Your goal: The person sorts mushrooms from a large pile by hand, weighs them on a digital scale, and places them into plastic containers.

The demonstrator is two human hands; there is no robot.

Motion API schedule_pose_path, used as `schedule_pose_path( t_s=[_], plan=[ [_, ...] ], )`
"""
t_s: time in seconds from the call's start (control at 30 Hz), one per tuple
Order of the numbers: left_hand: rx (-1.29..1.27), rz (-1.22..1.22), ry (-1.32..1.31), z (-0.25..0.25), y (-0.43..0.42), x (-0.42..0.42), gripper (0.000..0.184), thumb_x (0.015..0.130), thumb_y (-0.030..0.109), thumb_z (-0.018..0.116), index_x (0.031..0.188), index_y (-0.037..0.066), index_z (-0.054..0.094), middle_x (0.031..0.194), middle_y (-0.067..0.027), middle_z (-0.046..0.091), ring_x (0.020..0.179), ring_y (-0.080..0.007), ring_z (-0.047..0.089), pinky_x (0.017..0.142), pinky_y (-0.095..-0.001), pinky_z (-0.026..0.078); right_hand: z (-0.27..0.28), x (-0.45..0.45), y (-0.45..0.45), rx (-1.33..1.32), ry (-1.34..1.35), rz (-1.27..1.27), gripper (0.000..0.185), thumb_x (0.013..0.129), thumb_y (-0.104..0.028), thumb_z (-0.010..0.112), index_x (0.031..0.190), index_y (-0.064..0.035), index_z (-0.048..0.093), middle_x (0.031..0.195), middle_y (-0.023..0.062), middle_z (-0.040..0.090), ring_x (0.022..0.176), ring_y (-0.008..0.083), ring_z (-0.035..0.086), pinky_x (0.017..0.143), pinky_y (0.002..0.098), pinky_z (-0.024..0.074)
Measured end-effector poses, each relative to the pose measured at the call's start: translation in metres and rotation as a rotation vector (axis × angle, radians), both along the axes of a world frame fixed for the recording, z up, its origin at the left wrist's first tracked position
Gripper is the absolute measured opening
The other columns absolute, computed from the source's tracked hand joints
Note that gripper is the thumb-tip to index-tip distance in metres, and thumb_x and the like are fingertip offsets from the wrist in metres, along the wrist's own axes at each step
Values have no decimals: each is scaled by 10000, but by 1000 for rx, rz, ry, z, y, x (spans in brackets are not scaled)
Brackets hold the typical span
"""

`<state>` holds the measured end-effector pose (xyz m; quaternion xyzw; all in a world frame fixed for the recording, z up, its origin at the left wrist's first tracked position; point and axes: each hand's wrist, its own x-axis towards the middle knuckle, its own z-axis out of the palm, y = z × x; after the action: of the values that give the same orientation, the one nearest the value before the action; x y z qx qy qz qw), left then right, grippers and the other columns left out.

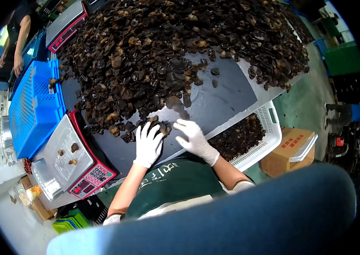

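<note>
Dark pieces are being borne in a heap by the desk. Its near edge is being touched by the spread fingers of the left hand; nearby, the right hand is being held with fingers parted, nothing visibly gripped by either.

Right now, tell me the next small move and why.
I'd probably ease the right hand toward the left hand, gathering the dark pieces between them: both hands look open, and those pieces lie right by the left one.
</note>
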<state>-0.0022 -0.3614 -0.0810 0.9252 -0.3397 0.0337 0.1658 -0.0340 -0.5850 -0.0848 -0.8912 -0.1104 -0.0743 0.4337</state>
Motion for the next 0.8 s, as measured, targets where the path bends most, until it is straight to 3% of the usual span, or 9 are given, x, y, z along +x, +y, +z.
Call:
schedule_pose_path(
  t_s=[0.1,0.2,0.3,0.33,0.43,0.57,0.63,0.7,0.8],
  plan=[
    [-91,100,2,0,27,-20,381,741,104,713,1112,156,649,1319,-114,530,1270,-380,442,1080,-573,308,12,13,14,85,-141,67,294,732,-75,708,1023,-54,673,1103,150,650,1020,340,613,907,441,480],
    [-108,265,-39,0,48,-37,406,740,72,699,1137,142,650,1335,-164,507,1250,-418,444,1067,-537,338,9,41,5,56,-307,-141,217,708,-20,689,919,-71,671,1031,132,662,927,323,628,811,422,493],
    [-130,430,-28,-5,58,-49,552,749,84,689,1288,85,570,1387,-206,457,1281,-420,419,1084,-508,328,4,51,-1,-288,-202,-255,422,761,-175,707,1174,-115,641,1275,145,574,1182,351,500,986,475,381],
    [-129,496,-13,-9,60,-53,583,757,90,688,1322,77,544,1396,-213,448,1288,-417,414,1091,-503,324,-5,52,-1,-341,-150,-161,521,781,-275,709,1268,-131,596,1384,144,495,1277,364,408,1043,503,308],
    [-104,600,1,-18,65,-62,657,778,94,684,1401,70,478,1422,-231,419,1310,-412,396,1106,-481,317,0,44,15,-428,-127,144,533,758,-288,728,1256,-147,599,1399,140,483,1266,368,422,1040,509,321],
    [-304,688,145,-17,66,-66,694,770,100,691,1420,61,450,1453,-244,372,1319,-418,384,1106,-470,327,16,44,19,82,-69,265,330,752,-135,737,1076,-105,685,1241,114,635,1163,332,564,1023,452,415],
    [-381,725,178,-13,66,-67,725,764,95,705,1433,59,427,1455,-252,359,1313,-428,386,1103,-471,330,12,50,8,221,-148,98,241,772,-47,706,1011,-83,705,1120,112,690,1049,310,637,967,403,479],
    [-407,732,180,-14,70,-67,736,763,98,717,1434,54,418,1445,-256,360,1309,-426,397,1105,-463,329,8,46,-8,387,140,-175,185,844,-12,653,1022,-35,699,1056,108,703,1005,227,659,902,327,510],
    [-439,721,142,-20,76,-64,735,775,108,723,1434,35,406,1429,-254,372,1307,-409,405,1102,-446,334,4,47,-43,322,198,-251,189,891,5,601,1060,4,687,1034,97,697,976,175,651,886,285,496]
  ],
)
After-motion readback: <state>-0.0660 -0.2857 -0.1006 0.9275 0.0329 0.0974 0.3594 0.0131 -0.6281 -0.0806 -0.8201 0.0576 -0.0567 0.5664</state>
